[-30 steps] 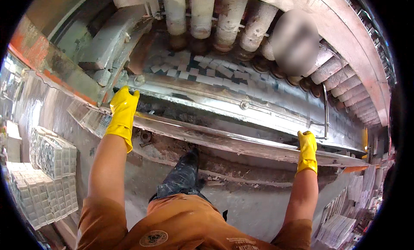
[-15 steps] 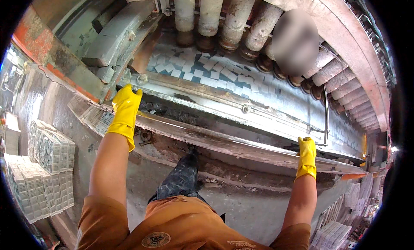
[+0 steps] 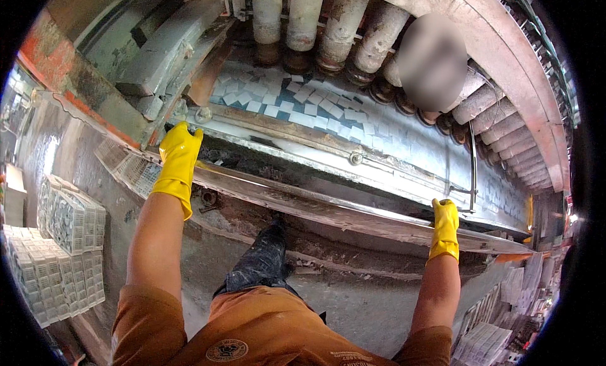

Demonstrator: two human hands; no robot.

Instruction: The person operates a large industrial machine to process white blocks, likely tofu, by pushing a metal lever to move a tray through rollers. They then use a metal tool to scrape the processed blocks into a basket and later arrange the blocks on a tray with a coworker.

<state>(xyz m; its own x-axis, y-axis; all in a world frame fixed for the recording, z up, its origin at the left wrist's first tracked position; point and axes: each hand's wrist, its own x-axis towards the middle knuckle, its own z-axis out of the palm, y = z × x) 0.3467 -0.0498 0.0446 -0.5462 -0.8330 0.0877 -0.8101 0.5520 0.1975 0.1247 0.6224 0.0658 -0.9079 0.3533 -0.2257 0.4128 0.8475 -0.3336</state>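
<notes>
My left hand, in a yellow rubber glove, reaches to the machine's near left corner. Its fingers curl beyond the rim of a long metal panel; what they grip is hidden. Far to the right, my right hand, gloved alike, makes a fist over the same panel, its fingers bent at the gap behind the rim. I cannot make out what it holds. Beyond the gap runs a pale metal ledge. Behind it, many small light tiles lie scattered on a wet bluish bed.
A row of thick cylinders stands over the bed under a curved beam. Plastic crates are stacked on the floor at left, more stacks at lower right. An upright metal rod rises near my right hand.
The whole view has shifted slightly, moving the machine and both hands a little left in the picture. Both gloved hands keep their places on the machine's edge.
</notes>
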